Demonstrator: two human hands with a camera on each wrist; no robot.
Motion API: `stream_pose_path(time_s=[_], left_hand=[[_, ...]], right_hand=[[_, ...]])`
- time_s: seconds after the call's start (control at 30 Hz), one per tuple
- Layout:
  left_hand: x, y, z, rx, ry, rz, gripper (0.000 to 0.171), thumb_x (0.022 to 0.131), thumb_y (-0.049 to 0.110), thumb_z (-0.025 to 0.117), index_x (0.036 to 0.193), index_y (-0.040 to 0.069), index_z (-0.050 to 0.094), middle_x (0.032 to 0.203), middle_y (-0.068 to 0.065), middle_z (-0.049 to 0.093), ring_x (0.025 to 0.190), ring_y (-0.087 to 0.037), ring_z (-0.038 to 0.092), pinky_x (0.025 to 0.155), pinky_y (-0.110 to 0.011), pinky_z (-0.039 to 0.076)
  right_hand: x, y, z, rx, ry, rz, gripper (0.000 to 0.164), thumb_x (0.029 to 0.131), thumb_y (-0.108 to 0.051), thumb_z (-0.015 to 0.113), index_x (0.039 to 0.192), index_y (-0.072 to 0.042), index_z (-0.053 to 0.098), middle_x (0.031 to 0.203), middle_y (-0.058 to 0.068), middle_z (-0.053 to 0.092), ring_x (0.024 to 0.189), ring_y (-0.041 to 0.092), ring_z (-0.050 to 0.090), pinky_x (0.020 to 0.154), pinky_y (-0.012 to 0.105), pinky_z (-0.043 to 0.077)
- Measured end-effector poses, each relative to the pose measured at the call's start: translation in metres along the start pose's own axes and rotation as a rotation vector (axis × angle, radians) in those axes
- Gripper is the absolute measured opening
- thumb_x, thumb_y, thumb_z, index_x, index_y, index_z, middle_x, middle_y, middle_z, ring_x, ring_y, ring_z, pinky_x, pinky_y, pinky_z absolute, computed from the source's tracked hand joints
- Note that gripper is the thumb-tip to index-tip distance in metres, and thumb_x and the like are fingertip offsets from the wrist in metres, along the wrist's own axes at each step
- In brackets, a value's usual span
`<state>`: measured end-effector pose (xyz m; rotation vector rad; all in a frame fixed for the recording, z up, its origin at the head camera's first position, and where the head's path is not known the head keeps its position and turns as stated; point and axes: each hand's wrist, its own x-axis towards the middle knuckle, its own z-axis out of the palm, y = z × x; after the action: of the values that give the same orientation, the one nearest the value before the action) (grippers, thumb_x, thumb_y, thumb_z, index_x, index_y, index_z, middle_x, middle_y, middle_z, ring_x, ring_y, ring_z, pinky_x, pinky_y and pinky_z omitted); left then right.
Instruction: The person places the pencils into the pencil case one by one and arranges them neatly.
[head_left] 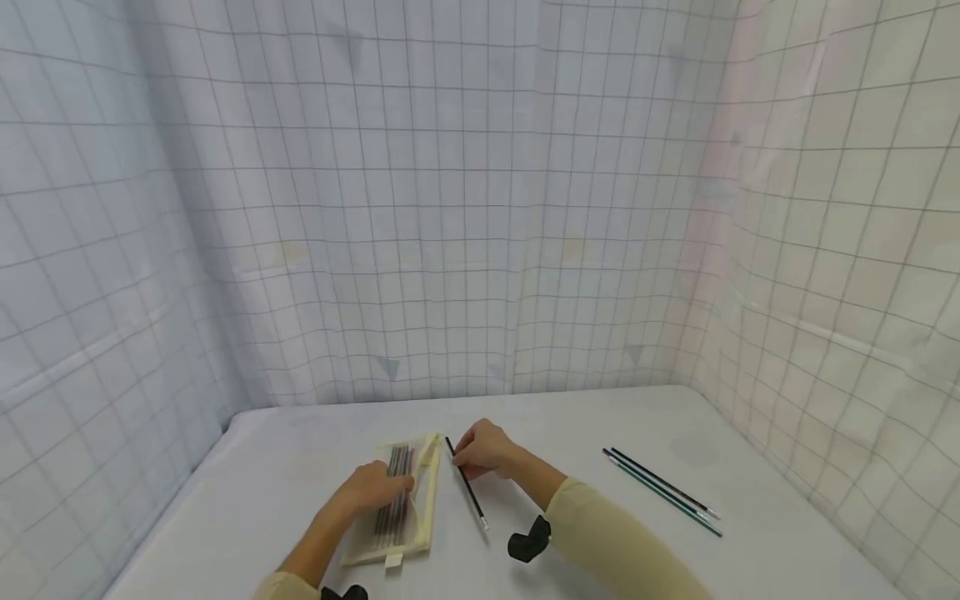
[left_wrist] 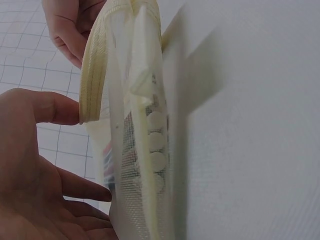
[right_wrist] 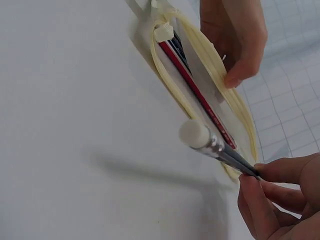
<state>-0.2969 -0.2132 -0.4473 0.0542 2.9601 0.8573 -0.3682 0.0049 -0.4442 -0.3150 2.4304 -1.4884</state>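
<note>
Gridded cloth walls (head_left: 450, 208) — white tabletop (head_left: 570, 425)

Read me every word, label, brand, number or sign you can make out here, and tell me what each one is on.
No text can be read in any view.
Red pencil in the pouch: pale marks near one end, too small and blurred to read.
Black pencil in the right hand: no legible lettering.
Loose pencils on the table: too small to tell.
Backdrop cloth: grid lines and faint shapes, no legible words.
</note>
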Motion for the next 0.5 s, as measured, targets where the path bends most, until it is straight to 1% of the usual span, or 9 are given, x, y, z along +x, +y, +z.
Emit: stream_pose_path(time_s=[0.1, 0.2, 0.37, 0.47, 0.5], left_hand=[[0.001, -0.001, 0.0, -0.005, -0.013, -0.005, 0.069, 0.086, 0.04, 0.064, 0.114, -0.023, 0.057, 0.107, -0.031, 0.065, 0.096, -0.041, 0.064, 0.086, -0.055, 0.052], [0.002, -0.001, 0.0, -0.016, -0.008, -0.007, 0.067, 0.085, 0.039, 0.065, 0.113, -0.022, 0.058, 0.106, -0.03, 0.065, 0.095, -0.04, 0.064, 0.085, -0.055, 0.052], [0.001, -0.001, -0.002, -0.008, -0.018, -0.013, 0.064, 0.083, 0.04, 0.064, 0.109, -0.019, 0.059, 0.1, -0.024, 0.066, 0.088, -0.034, 0.062, 0.081, -0.053, 0.052], [0.002, -0.003, -0.002, -0.003, -0.034, -0.023, 0.061, 0.082, 0.04, 0.064, 0.105, -0.016, 0.06, 0.095, -0.02, 0.064, 0.083, -0.031, 0.059, 0.079, -0.051, 0.052], [0.004, -0.006, -0.001, 0.001, -0.037, -0.02, 0.06, 0.083, 0.04, 0.063, 0.104, -0.016, 0.06, 0.095, -0.021, 0.064, 0.082, -0.031, 0.058, 0.078, -0.05, 0.052]], right_hand=[[0.002, -0.002, 0.01, -0.001, -0.008, 0.013, 0.007, 0.086, 0.003, 0.078, 0.091, 0.001, 0.073, 0.076, 0.01, 0.068, 0.058, 0.015, 0.062, 0.057, 0.03, 0.058], [0.006, -0.004, 0.02, 0.004, 0.002, 0.007, 0.008, 0.085, 0.004, 0.079, 0.087, 0.001, 0.072, 0.074, 0.01, 0.068, 0.056, 0.015, 0.063, 0.056, 0.03, 0.057], [0.014, -0.009, 0.037, -0.015, 0.049, -0.009, 0.006, 0.085, 0.0, 0.081, 0.084, -0.002, 0.076, 0.072, 0.006, 0.069, 0.056, 0.013, 0.067, 0.056, 0.027, 0.057], [0.019, -0.012, 0.047, -0.03, 0.069, -0.01, 0.007, 0.084, -0.002, 0.082, 0.081, -0.003, 0.076, 0.069, 0.005, 0.069, 0.054, 0.012, 0.066, 0.054, 0.026, 0.056], [0.02, -0.013, 0.05, -0.025, 0.075, -0.006, 0.008, 0.084, -0.002, 0.082, 0.079, -0.003, 0.076, 0.068, 0.005, 0.069, 0.054, 0.012, 0.066, 0.054, 0.026, 0.056]])
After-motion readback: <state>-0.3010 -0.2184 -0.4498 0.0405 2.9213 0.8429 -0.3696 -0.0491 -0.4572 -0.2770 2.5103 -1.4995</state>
